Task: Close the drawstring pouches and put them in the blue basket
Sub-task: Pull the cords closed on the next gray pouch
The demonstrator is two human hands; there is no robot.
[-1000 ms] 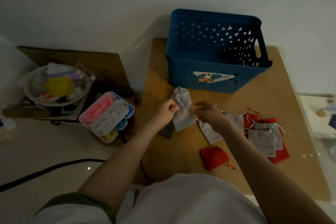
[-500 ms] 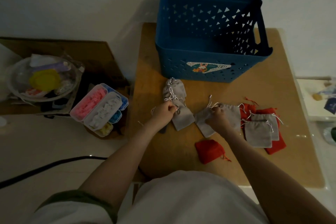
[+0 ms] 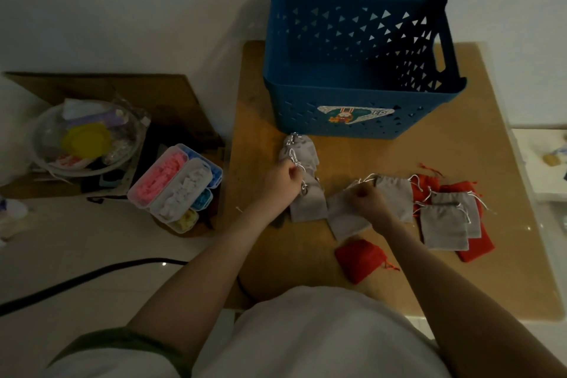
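Showing "EP", a sticker fronts the blue basket.

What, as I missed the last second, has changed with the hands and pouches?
The right hand dropped onto the loose grey pouch and took hold of its top. The left hand kept gripping the cords of the closed grey pouches; blue basket and remaining pouches unmoved.

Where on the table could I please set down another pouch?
Bare table lies between the pouch pile and the near edge, and right of the blue basket. The middle strip around the left hand and right hand is crowded.
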